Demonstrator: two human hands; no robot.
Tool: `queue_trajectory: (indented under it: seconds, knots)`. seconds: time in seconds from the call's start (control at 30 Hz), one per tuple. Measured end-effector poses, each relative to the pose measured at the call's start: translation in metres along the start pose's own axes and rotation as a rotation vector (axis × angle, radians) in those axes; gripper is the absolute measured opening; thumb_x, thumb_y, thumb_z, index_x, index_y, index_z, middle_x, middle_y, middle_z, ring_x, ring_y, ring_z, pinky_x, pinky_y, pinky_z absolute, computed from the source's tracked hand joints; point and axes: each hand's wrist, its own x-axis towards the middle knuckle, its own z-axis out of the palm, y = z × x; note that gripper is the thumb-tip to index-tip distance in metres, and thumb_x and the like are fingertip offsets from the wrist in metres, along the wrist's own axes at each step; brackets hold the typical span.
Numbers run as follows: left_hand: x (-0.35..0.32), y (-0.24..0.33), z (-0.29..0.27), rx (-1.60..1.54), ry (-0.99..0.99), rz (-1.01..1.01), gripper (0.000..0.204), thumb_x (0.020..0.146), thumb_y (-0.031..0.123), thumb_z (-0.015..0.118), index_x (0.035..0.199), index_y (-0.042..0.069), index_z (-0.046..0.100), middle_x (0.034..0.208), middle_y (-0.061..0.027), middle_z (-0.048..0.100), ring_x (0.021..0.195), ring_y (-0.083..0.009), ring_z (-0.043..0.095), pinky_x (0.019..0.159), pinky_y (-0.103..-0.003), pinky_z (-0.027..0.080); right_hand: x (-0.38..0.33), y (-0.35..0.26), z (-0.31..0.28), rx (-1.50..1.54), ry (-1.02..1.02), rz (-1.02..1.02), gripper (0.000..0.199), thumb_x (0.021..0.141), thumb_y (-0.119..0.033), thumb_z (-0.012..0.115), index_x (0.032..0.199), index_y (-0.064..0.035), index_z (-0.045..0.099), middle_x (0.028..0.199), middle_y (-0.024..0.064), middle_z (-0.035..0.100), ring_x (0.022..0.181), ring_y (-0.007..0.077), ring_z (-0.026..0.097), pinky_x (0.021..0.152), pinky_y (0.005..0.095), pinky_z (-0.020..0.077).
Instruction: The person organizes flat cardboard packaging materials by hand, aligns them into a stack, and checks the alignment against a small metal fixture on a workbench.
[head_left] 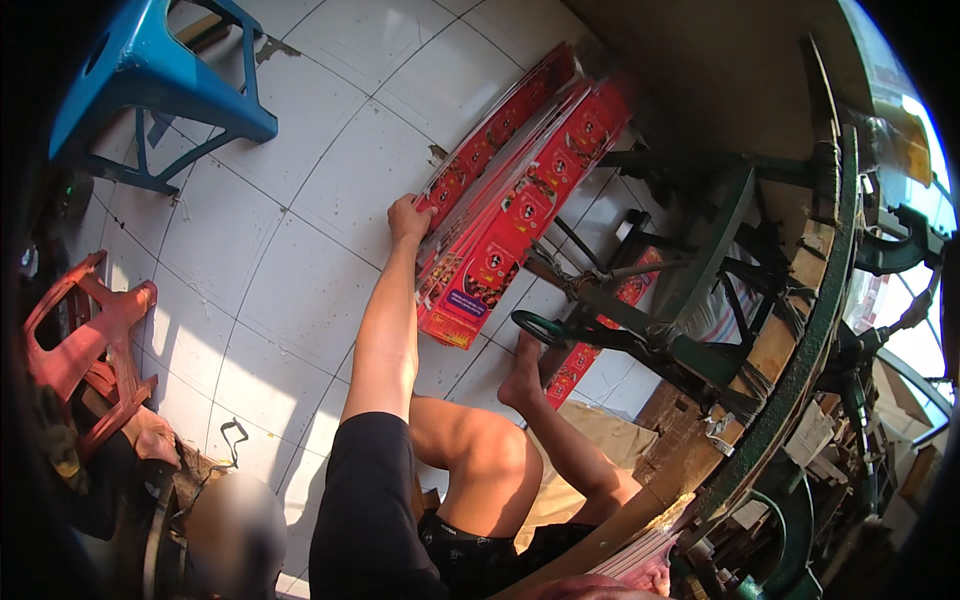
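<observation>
1. Left hand (407,218), just left of center: at left edge of red printed sheets (528,207); fingers bent, can't tell if pinching.
2. Sheets: stacked on white tile floor (325,215), upper center.
3. Blue stool (165,85): upper left.

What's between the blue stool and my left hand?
Only white floor tiles with dark joints between the blue stool and your left hand; no object shows on that stretch in the head view.
</observation>
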Motion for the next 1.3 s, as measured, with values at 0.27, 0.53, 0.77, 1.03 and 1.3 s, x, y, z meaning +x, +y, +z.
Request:
queue_trajectory:
  seconds: [0.27, 0.53, 0.77, 1.03, 1.3]
  knots:
    - [-0.041, 0.068, -0.113, -0.396, -0.294, -0.068, 0.038, 0.070, 0.015, 0.080, 0.104, 0.002, 0.067, 0.093, -0.0126, 0.072, 0.085, -0.0248, 0.070, 0.078, -0.038, 0.055, 0.009, 0.010, -0.018, 0.107, -0.107, -0.181, 0.051, 0.081, -0.009, 0.069, 0.127, -0.0014, 0.049, 0.116, 0.0106, 0.061, 0.101, 0.0183, 0.062, 0.087, 0.0313, 0.0510]
    - [-0.200, 0.047, -0.225, -0.973, -0.260, -0.134, 0.037, 0.075, 0.008, 0.071, 0.110, 0.000, 0.061, 0.089, -0.0089, 0.068, 0.078, -0.0215, 0.068, 0.067, -0.038, 0.060, 0.040, -0.003, -0.007, 0.233, -0.108, -0.286, 0.042, 0.075, -0.005, 0.072, 0.114, -0.0009, 0.055, 0.107, 0.0102, 0.065, 0.097, 0.0205, 0.063, 0.094, 0.0365, 0.0482]
    - [-0.392, 0.019, -0.306, -1.209, -0.038, -0.081, 0.038, 0.081, 0.004, 0.066, 0.118, -0.002, 0.059, 0.107, -0.0140, 0.066, 0.094, -0.0270, 0.067, 0.084, -0.041, 0.056, 0.046, 0.006, -0.019, 0.239, -0.049, -0.410, 0.050, 0.075, -0.011, 0.081, 0.115, 0.0002, 0.053, 0.100, 0.0092, 0.066, 0.089, 0.0157, 0.064, 0.083, 0.0304, 0.0528]
    - [-0.545, 0.065, -0.417, -1.172, 0.165, 0.414, 0.048, 0.080, 0.007, 0.067, 0.126, 0.000, 0.053, 0.117, -0.0104, 0.062, 0.104, -0.0235, 0.061, 0.093, -0.036, 0.050, 0.034, 0.017, -0.017, -0.135, 0.623, -0.925, 0.054, 0.086, -0.019, 0.073, 0.129, 0.0022, 0.049, 0.121, 0.0187, 0.057, 0.112, 0.0242, 0.056, 0.096, 0.0371, 0.0453]
    - [-0.635, 0.073, -0.453, -1.248, -0.237, 0.609, 0.078, 0.073, 0.007, 0.071, 0.144, 0.004, 0.037, 0.136, -0.0125, 0.051, 0.124, -0.0290, 0.051, 0.108, -0.046, 0.040, -0.127, -0.012, 0.069, 0.547, -0.706, -0.944, 0.035, 0.089, -0.002, 0.067, 0.122, -0.0004, 0.056, 0.102, 0.0092, 0.067, 0.097, 0.0137, 0.062, 0.087, 0.0270, 0.0492]
